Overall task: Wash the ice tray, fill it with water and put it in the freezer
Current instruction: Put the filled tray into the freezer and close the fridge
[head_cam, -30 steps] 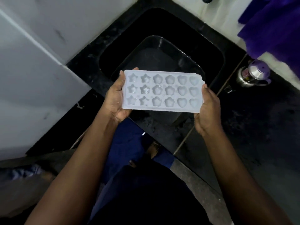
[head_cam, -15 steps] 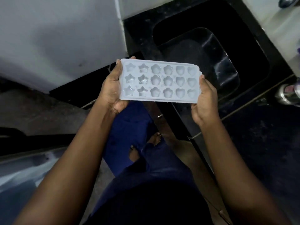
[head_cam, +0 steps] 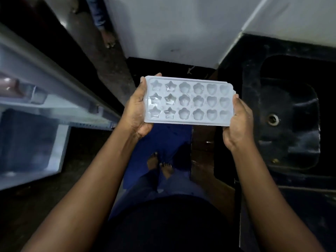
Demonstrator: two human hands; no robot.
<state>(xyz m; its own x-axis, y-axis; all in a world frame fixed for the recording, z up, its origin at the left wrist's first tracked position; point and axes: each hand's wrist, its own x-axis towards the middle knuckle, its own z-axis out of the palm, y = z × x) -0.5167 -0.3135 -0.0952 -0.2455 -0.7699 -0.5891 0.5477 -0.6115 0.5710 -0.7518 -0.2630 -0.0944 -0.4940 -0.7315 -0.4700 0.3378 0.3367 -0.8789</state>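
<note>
A white ice tray point(head_cam: 187, 101) with star, flower and heart cells is held level in front of me, water glinting in its cells. My left hand point(head_cam: 137, 110) grips its left end and my right hand point(head_cam: 238, 120) grips its right end. The tray hangs over the floor, left of the black sink point(head_cam: 291, 120). At the left stands the fridge with its door open point(head_cam: 54, 91), showing a pale inner compartment point(head_cam: 27, 142).
A black counter point(head_cam: 231, 70) surrounds the sink at the right, and a white wall point(head_cam: 172, 30) lies ahead. A blue mat point(head_cam: 163, 142) is under my bare feet. Another person's foot point(head_cam: 109, 40) shows on the floor at the top.
My view has swung left, away from the sink, which now sits at the right. The open fridge has come into view at the left. Both hands still hold the tray level.
</note>
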